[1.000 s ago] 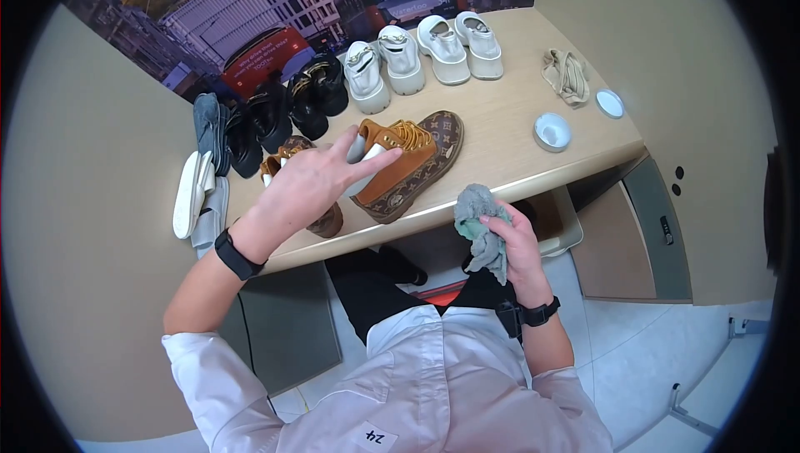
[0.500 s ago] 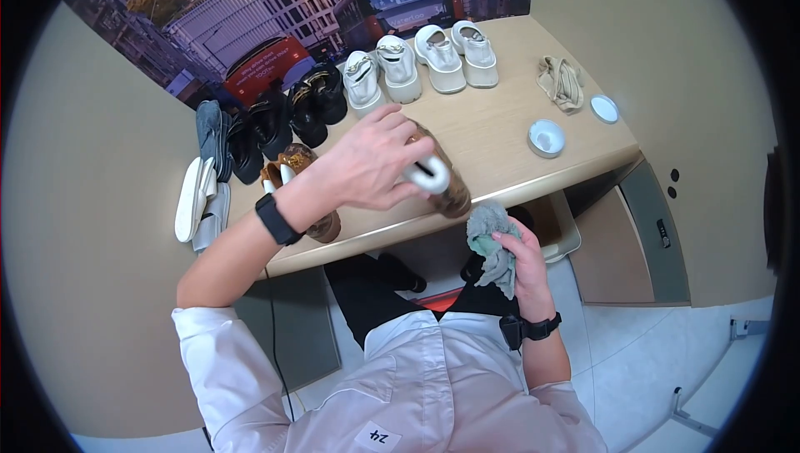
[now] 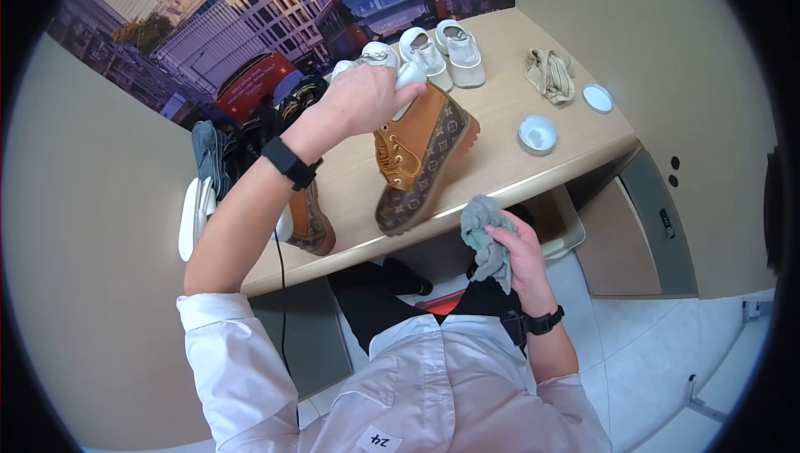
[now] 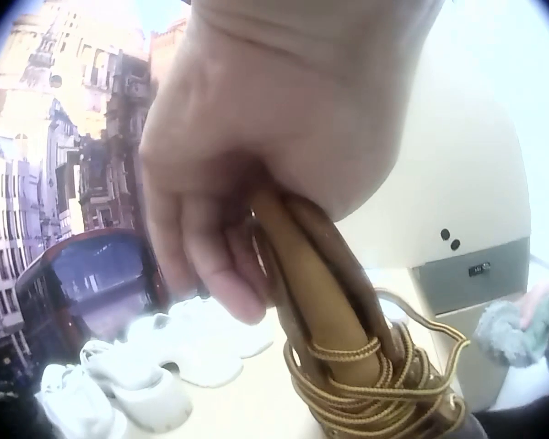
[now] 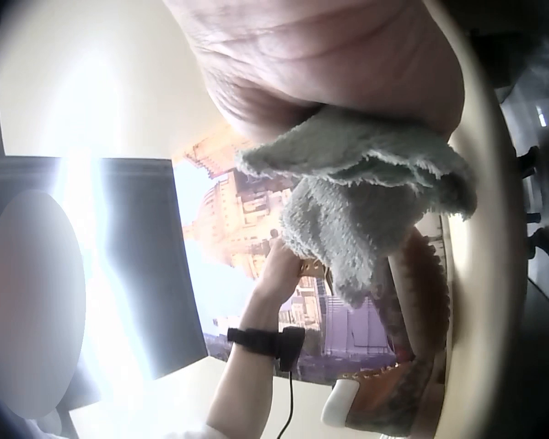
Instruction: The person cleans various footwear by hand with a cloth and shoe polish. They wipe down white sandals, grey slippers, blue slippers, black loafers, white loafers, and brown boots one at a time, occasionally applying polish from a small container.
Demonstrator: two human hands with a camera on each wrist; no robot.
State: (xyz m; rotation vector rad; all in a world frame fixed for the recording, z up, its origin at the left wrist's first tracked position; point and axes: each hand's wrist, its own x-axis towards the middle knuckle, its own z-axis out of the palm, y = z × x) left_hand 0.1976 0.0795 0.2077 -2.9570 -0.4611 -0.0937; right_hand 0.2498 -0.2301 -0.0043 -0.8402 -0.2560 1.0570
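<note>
In the head view my left hand (image 3: 362,101) grips the upper end of a tan and brown patterned lace-up boot (image 3: 421,140). The boot is tilted, toe down toward the table's front edge and heel raised to the right. Up close, in the left wrist view, fingers and thumb close round the boot's collar (image 4: 288,229), above its gold laces (image 4: 375,393). My right hand (image 3: 523,255) holds a crumpled grey-green cloth (image 3: 487,240) just in front of the table edge. A matching boot (image 3: 310,220) stands on the table, partly hidden by my left forearm.
White shoes (image 3: 425,57) line the back of the table, with black shoes (image 3: 246,140) and grey slippers (image 3: 208,149) to the left. On the right lie a beige cloth (image 3: 550,75), an open white tin (image 3: 537,135) and its lid (image 3: 597,98). An open drawer (image 3: 562,224) sits below the tabletop.
My left hand, earlier open above the boot, has taken it by the top and turned it, so the toe now points toward me. My right hand keeps the cloth in nearly the same place.
</note>
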